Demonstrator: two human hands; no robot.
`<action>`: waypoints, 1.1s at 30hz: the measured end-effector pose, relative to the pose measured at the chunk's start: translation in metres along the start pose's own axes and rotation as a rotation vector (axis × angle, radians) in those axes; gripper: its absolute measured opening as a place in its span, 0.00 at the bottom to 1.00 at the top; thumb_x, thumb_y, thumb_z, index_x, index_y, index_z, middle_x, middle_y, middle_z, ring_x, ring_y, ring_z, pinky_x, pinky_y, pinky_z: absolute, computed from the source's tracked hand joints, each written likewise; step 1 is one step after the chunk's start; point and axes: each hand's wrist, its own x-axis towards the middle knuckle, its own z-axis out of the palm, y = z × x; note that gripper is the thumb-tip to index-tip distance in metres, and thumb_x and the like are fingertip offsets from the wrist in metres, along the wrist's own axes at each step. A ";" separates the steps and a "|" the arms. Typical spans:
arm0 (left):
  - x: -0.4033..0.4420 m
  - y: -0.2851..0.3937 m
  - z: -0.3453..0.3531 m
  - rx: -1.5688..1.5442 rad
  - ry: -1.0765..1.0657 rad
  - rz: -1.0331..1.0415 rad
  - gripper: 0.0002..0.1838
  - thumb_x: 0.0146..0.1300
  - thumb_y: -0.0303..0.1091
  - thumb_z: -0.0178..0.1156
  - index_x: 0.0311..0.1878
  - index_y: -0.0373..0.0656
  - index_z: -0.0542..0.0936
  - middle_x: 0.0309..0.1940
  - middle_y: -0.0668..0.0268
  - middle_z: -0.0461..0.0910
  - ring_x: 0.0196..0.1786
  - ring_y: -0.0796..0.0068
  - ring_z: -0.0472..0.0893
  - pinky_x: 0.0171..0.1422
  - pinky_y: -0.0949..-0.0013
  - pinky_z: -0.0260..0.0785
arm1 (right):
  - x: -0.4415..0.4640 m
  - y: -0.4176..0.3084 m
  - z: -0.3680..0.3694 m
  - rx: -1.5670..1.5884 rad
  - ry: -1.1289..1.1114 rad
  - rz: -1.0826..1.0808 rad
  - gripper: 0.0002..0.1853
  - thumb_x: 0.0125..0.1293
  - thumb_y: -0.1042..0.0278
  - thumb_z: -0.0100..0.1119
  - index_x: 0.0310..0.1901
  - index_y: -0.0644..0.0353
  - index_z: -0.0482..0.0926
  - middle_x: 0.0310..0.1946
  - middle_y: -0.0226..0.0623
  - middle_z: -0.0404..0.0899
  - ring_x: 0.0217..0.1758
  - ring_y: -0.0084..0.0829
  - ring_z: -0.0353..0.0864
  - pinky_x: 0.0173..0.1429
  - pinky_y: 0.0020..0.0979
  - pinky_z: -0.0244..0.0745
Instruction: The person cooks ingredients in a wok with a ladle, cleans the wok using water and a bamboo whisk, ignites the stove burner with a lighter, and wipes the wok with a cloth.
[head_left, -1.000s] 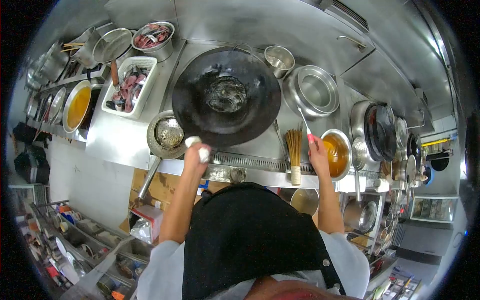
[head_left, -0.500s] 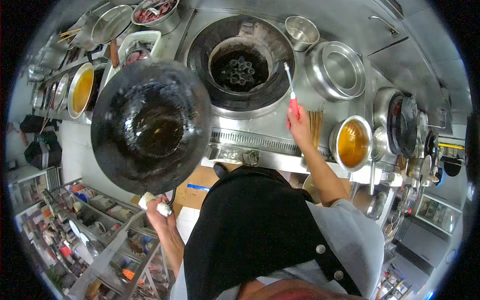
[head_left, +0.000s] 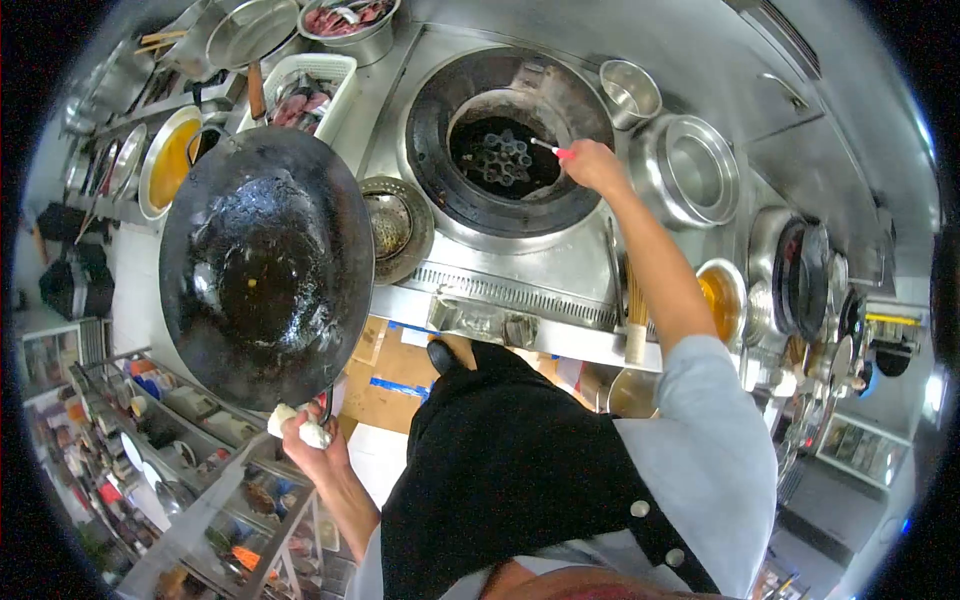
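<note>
My left hand [head_left: 318, 458] is closed around a white cloth [head_left: 292, 424] at the handle of a big black wok [head_left: 265, 270]. The wok is held tilted, off the stove to the left; its inside is shiny, with a small yellowish spot near the bottom. In my right hand [head_left: 597, 167] is a long-necked lighter [head_left: 566, 153], its red handle mostly covered by my fingers. The metal tip points into the dark well of the wok burner [head_left: 503, 160]. I see no flame there.
A perforated strainer [head_left: 417, 260] lies between wok and burner. Left are a basket of fish pieces [head_left: 291, 108] and a bowl of yellow liquid [head_left: 172, 165]. Right are steel pots [head_left: 697, 165], a bamboo brush [head_left: 637, 315] and another bowl of orange liquid [head_left: 718, 305].
My right hand has moved forward and left, bringing the lighter's tip over the burner. The wok has shifted slightly left and tilted more, uncovering the strainer and the fish basket.
</note>
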 end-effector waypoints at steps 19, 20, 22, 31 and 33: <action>-0.035 -0.030 0.048 0.100 0.114 0.041 0.06 0.52 0.23 0.61 0.30 0.40 0.73 0.30 0.60 0.78 0.33 0.65 0.82 0.45 0.68 0.78 | -0.062 0.094 -0.086 0.895 0.620 0.043 0.18 0.74 0.52 0.67 0.54 0.57 0.85 0.34 0.30 0.85 0.30 0.20 0.77 0.35 0.26 0.72; -0.026 -0.037 0.049 0.089 0.040 0.015 0.06 0.52 0.22 0.61 0.31 0.39 0.74 0.31 0.60 0.79 0.34 0.65 0.82 0.46 0.67 0.78 | -0.077 0.106 -0.092 1.079 0.654 0.126 0.18 0.75 0.54 0.66 0.57 0.57 0.83 0.32 0.28 0.84 0.28 0.15 0.73 0.31 0.22 0.68; -0.015 -0.053 0.068 0.150 -0.031 -0.006 0.05 0.52 0.22 0.62 0.31 0.39 0.75 0.30 0.60 0.80 0.34 0.65 0.82 0.47 0.67 0.78 | -0.086 0.131 -0.079 1.214 0.653 0.115 0.19 0.75 0.56 0.66 0.60 0.57 0.81 0.32 0.28 0.84 0.26 0.12 0.70 0.29 0.21 0.63; 0.064 -0.121 0.145 0.248 -0.431 -0.339 0.03 0.55 0.24 0.63 0.30 0.41 0.78 0.29 0.58 0.82 0.31 0.66 0.82 0.37 0.68 0.76 | -0.280 0.128 0.038 0.883 0.791 0.185 0.22 0.72 0.68 0.67 0.64 0.64 0.75 0.43 0.33 0.83 0.43 0.22 0.79 0.48 0.27 0.75; 0.081 -0.136 0.168 0.331 -0.559 -0.394 0.02 0.57 0.25 0.62 0.31 0.42 0.78 0.28 0.59 0.82 0.29 0.67 0.82 0.32 0.67 0.73 | -0.346 0.114 0.059 0.702 0.846 0.305 0.19 0.72 0.70 0.65 0.61 0.66 0.77 0.42 0.33 0.83 0.43 0.22 0.78 0.48 0.27 0.74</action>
